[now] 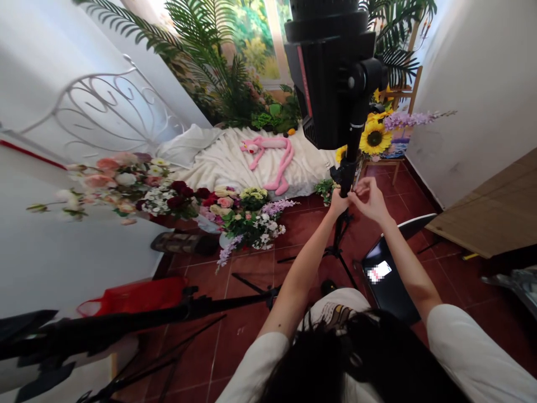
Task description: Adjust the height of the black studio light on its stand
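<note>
Black metal and plastic make up the light stand (350, 151), upright right of centre in the frame, its pole topped by a bulky black lamp (323, 89) at the upper edge. The left hand (339, 202) is wrapped around the pole just below a clamp (344, 174). The right hand (370, 198) is beside it, fingers curled toward the thumb close to the pole; whether it pinches anything, I cannot tell. The stand's legs spread over dark red floor tiles (293, 224).

Of containers, a red bag (138, 295) lies at the lower left, its contents hidden. Left of centre, a mixed bunch of artificial-looking flowers (251, 221) rises above pale shapes that may be pots, mostly covered by blooms. Sunflowers (375, 137) and purple sprays stand right of the lamp; what holds them is hidden.

A red stripe runs down the lamp's side; any lettering there is too small to read. The print (335, 313) on the white shirt at lower centre cannot be made out, and the phone (384, 270), lying on a glossy black surface (392, 296) at lower right, has a bright, partly pixelated screen.

Beyond, a pink plush toy (272, 144) lies on a cream blanket (210, 162) in the upper centre.
</note>
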A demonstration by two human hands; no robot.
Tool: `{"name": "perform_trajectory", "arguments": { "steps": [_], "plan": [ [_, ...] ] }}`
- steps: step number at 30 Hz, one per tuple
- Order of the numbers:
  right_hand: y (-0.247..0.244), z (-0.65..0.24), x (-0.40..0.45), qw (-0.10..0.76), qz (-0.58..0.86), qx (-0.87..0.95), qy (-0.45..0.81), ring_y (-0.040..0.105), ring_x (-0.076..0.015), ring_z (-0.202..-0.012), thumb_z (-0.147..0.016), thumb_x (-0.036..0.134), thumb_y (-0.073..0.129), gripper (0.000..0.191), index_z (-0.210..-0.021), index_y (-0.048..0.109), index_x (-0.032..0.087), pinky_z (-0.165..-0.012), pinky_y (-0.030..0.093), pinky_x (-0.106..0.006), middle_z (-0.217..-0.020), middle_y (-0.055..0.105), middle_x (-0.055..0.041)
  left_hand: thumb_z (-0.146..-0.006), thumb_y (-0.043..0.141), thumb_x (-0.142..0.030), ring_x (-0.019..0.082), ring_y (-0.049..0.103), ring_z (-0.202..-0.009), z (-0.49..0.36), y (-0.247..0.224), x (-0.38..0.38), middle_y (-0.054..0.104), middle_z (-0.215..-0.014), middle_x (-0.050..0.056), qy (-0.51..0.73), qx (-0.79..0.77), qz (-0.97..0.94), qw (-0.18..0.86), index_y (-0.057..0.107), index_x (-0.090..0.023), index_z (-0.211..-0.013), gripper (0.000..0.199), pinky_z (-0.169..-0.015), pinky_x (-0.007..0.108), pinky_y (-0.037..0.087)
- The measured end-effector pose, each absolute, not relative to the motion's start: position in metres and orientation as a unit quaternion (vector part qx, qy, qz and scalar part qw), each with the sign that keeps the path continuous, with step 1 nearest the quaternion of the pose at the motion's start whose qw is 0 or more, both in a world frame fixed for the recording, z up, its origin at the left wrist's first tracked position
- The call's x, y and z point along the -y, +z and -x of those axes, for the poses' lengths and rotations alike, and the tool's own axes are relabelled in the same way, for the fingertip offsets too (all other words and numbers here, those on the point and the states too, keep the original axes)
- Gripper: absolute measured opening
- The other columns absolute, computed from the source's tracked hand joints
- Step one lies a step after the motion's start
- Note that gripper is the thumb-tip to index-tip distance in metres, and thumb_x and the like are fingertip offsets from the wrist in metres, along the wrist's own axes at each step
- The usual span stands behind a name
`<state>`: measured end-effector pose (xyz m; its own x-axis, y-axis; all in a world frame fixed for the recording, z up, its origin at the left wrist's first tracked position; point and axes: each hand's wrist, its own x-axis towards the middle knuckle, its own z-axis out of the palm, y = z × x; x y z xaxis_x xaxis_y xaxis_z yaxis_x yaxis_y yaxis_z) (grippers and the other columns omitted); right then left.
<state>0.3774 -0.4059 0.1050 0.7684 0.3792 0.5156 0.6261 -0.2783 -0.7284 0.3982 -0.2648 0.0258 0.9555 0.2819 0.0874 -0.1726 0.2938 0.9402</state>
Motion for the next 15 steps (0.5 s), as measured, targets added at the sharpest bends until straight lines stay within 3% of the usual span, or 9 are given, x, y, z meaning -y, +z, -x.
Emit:
{"name": "perform_trajectory", "arguments": {
  "steps": [3, 7, 10, 15],
  "plan": [
    [0.069, -0.352, 0.428, 0.447, 0.84, 0.302, -0.064, 0.06, -0.0214, -0.074, -0.085, 0.066, 0.076, 0.048, -0.095, 0.05, 0.026, -0.07, 0.054, -0.036, -0.087, 0.063, -0.003, -0.061, 0.09, -0.034, 0.005, 0.041, -0.046, -0.392, 0.035, 0.266, 0.047, -0.047, -0.007, 0.135, -0.052, -0.614, 0.776, 0.048, -0.019, -0.051, 0.045, -0.048, 0.021, 0.033],
    [0.037, -0.337, 0.432, 0.412, 0.865, 0.285, 0.002, 0.055, -0.0211, -0.072, -0.089, 0.064, 0.069, 0.044, -0.086, 0.047, 0.027, -0.066, 0.045, -0.033, -0.081, 0.061, -0.002, -0.064, 0.086, -0.027, 0.005, 0.04, -0.043, -0.387, 0.044, 0.268, 0.046, -0.045, -0.007, 0.127, -0.065, -0.63, 0.763, 0.05, -0.02, -0.052, 0.039, -0.046, 0.021, 0.031],
    [0.025, -0.337, 0.42, 0.456, 0.852, 0.255, 0.029, 0.051, -0.0194, -0.067, -0.093, 0.074, 0.059, 0.051, -0.079, 0.046, 0.027, -0.064, 0.041, -0.033, -0.074, 0.057, -0.0007, -0.064, 0.085, -0.022, 0.005, 0.04, -0.043, -0.386, 0.047, 0.269, 0.047, -0.045, -0.007, 0.124, -0.068, -0.629, 0.764, 0.049, -0.02, -0.052, 0.038, -0.047, 0.021, 0.031],
    [0.013, -0.335, 0.391, 0.62, 0.765, 0.091, 0.15, 0.038, -0.0149, -0.052, -0.091, 0.092, 0.042, 0.069, -0.066, 0.038, 0.028, -0.051, 0.033, -0.029, -0.054, 0.041, 0.0029, -0.067, 0.084, -0.02, 0.005, 0.04, -0.044, -0.387, 0.045, 0.269, 0.046, -0.047, -0.008, 0.128, -0.066, -0.633, 0.761, 0.05, -0.02, -0.053, 0.036, -0.049, 0.022, 0.032]
  ]
}}
